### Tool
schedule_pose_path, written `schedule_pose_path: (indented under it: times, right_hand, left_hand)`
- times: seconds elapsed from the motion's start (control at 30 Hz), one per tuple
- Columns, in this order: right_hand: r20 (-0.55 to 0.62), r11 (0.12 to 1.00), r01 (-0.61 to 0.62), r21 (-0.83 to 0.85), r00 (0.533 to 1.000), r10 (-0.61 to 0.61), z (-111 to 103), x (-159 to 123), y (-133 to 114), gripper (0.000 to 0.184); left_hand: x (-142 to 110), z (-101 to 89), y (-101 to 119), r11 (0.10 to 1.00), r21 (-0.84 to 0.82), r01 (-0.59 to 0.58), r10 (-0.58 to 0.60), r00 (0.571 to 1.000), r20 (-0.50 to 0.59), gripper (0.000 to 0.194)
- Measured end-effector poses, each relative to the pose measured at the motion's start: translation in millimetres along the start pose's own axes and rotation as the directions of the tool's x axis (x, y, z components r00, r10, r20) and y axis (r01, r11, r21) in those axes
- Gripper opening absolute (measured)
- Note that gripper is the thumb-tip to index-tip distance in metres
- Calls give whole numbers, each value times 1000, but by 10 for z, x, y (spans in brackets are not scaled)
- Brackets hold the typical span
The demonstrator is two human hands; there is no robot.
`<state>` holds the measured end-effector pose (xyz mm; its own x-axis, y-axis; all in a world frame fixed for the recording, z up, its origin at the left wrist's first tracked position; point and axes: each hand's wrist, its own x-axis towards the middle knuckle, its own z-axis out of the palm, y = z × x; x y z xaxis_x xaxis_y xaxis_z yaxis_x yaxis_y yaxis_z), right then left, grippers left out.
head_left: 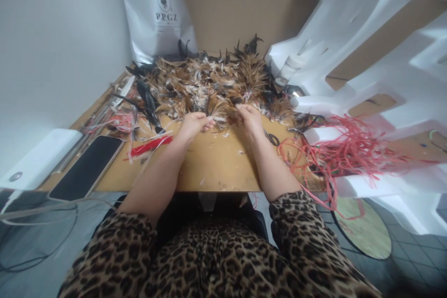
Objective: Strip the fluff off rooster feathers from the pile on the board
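Note:
A wide heap of brown, white and black feathers (202, 77) covers the back of the wooden table. At its front edge my left hand (194, 125) is closed in a pinch on the base of a pale, brown-tipped feather bunch (219, 115). Close by on the right, my right hand (250, 120) is also closed, its thumb and fingertips pinched against a brown feather (233, 108). The hands are a short gap apart. Just beside my right wrist lie the black handles of scissors (273, 138), partly hidden. Exactly where the fingertips meet the quills is blurred.
Red plastic strips (349, 149) tangle over white foam pieces (380, 74) at the right. A red bundle (150, 145), a phone (87, 167) and a white power bank (42, 158) lie at the left. Behind stands a white printed bag (157, 23).

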<state>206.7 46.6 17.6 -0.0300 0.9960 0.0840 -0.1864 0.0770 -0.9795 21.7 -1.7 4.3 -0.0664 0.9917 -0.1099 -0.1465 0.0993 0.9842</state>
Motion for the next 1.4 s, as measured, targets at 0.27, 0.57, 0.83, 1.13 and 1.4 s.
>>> schedule_pose_path:
  times: [0.27,0.57,0.83,1.13,1.4]
  right_hand:
    - [349,634,353,-688,927,-138,-63,-43,91,12]
    - [468,160,499,-852,862,-196,68,-96,174,21]
    - [492,158,603,-782,753,-437,2,-184,-44,27]
    - [552,116,654,-748,709,-438,69,-200,27,28]
    - [498,183,660,-729,694,-520,-6,-174,-32,28]
  left_hand:
    - [23,-7,21,990,-141,16,-26,997,-66,19]
    - [2,-1,31,980,-197,25,-38,997,-65,18]
    - [-14,-47,77,950,-284,132,-112,990,83,10]
    - [-85,-7,89,922,-285,261,-181,944,277,5]
    - [13,-119,129,884,-447,137,-128,990,52,3]
